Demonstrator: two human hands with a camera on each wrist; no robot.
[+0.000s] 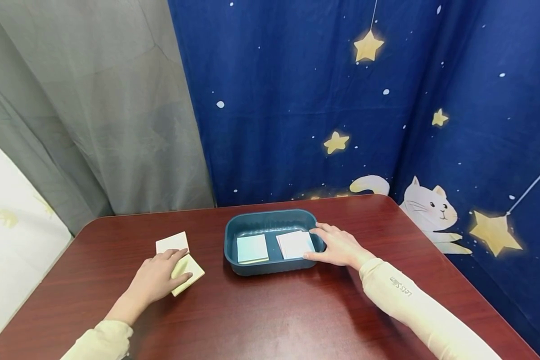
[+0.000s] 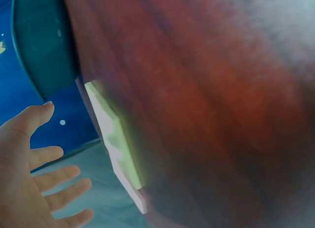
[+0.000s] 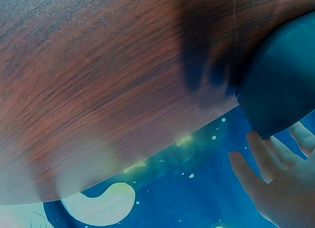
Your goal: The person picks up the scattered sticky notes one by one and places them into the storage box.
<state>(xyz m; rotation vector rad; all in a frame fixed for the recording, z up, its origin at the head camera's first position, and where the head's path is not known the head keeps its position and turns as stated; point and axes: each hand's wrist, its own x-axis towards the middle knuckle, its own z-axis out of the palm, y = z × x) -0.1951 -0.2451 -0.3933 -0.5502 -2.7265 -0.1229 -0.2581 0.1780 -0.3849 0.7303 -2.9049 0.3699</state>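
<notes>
My left hand (image 1: 155,275) hovers low over a yellow sticky note pad (image 1: 193,276), its fingers spread and relaxed in the left wrist view. Just behind that pad lies a pale pinkish-white sticky note pad (image 1: 170,243), partly covered by the fingers in the head view. At the right end of a dark teal tray (image 1: 270,268), my right hand (image 1: 339,246) reaches to the rim with fingers apart. Inside the tray sit a light blue pad (image 1: 252,248) with a yellow edge beneath it and a stack of white and pink notes (image 1: 294,245).
The tray stands near the back edge of a reddish-brown wooden table (image 1: 252,320). Behind the table hang a grey curtain (image 1: 103,100) and a blue curtain (image 1: 288,100) with stars and a white cat.
</notes>
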